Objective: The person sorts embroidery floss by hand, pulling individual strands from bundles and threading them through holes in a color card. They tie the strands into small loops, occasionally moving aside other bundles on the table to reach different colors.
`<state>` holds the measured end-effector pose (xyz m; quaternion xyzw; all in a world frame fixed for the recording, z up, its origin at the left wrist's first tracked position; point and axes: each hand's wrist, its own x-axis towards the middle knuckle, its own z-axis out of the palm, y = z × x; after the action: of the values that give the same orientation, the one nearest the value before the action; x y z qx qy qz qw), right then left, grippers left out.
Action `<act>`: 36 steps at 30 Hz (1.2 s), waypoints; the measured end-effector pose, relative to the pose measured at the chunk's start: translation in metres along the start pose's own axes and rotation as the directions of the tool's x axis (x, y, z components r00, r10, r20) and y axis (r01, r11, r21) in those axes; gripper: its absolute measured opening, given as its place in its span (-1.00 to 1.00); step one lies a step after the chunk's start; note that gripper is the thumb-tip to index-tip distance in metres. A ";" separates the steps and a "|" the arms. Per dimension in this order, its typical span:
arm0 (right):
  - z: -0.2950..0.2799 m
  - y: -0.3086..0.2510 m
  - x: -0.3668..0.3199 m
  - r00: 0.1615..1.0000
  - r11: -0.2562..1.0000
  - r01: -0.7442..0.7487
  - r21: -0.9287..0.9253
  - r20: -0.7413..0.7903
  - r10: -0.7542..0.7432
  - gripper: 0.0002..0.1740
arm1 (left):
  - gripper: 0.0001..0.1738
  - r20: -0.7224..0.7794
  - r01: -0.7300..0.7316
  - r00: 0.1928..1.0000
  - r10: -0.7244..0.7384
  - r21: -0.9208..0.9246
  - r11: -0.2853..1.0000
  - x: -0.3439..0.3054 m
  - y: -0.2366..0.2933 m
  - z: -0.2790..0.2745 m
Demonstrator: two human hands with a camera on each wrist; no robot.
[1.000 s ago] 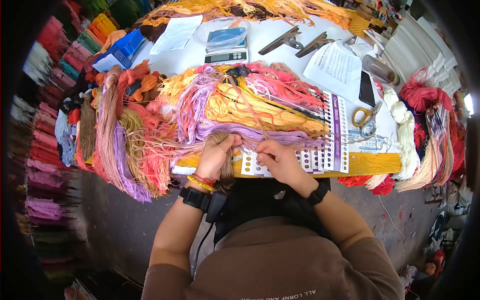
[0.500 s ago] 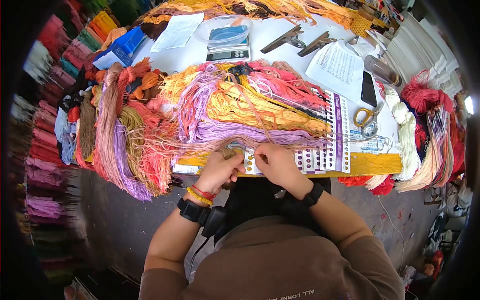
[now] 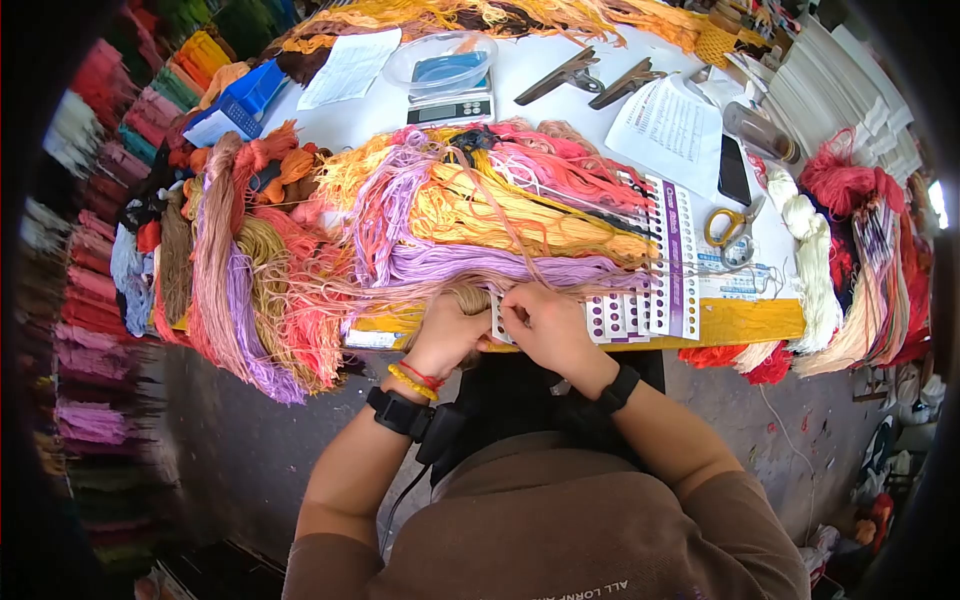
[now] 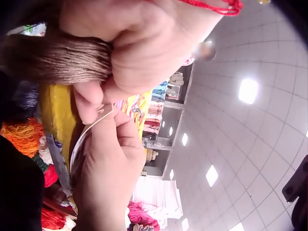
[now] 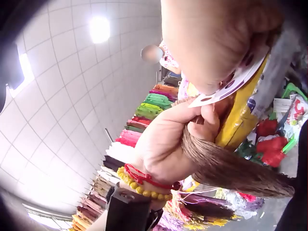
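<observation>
At the table's front edge my left hand [image 3: 447, 330] grips a thick skein of brown thread [image 4: 72, 60], its strands passing through the curled fingers and hanging down in the right wrist view. Close beside it, my right hand [image 3: 548, 325] pinches the edge of a white thread card [image 5: 239, 85] with a row of punched holes. In the left wrist view the fingertips of both hands meet around the card's corner. Behind the hands lie lilac threads [image 3: 500, 265] and yellow-orange threads [image 3: 520, 215].
More punched cards [image 3: 615, 318] and a purple-striped card [image 3: 675, 260] lie right of the hands. Farther off are scissors [image 3: 735, 232], a phone [image 3: 733, 170], papers [image 3: 665, 130], two large clips [image 3: 560, 75] and a scale [image 3: 450, 108]. Skeins [image 3: 225, 240] drape over the left edge.
My left hand has come down from above the threads to the table edge with the brown skein. My right hand has shifted slightly left and now holds the card's edge.
</observation>
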<state>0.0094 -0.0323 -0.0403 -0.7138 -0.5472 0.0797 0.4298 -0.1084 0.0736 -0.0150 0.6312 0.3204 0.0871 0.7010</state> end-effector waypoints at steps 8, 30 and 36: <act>-0.006 -0.005 -0.002 0.996 0.990 -0.082 0.115 0.044 0.077 -0.88 | -0.89 -0.062 0.059 0.996 -0.062 -0.055 0.997 -0.014 0.002 -0.023; -0.011 -0.001 -0.003 0.994 0.975 -0.106 0.197 0.053 0.097 -0.69 | -0.88 -0.198 -0.030 0.979 -0.048 -0.373 0.927 -0.041 0.019 -0.104; -0.013 -0.002 -0.003 0.993 0.978 -0.109 0.180 0.071 0.098 -0.73 | -0.80 -0.839 -0.452 0.508 0.195 -0.067 0.889 -0.080 0.062 -0.225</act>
<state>0.0146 -0.0416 -0.0316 -0.6960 -0.5125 0.1741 0.4718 -0.2792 0.2297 0.0715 0.4631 0.4647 0.5416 0.5256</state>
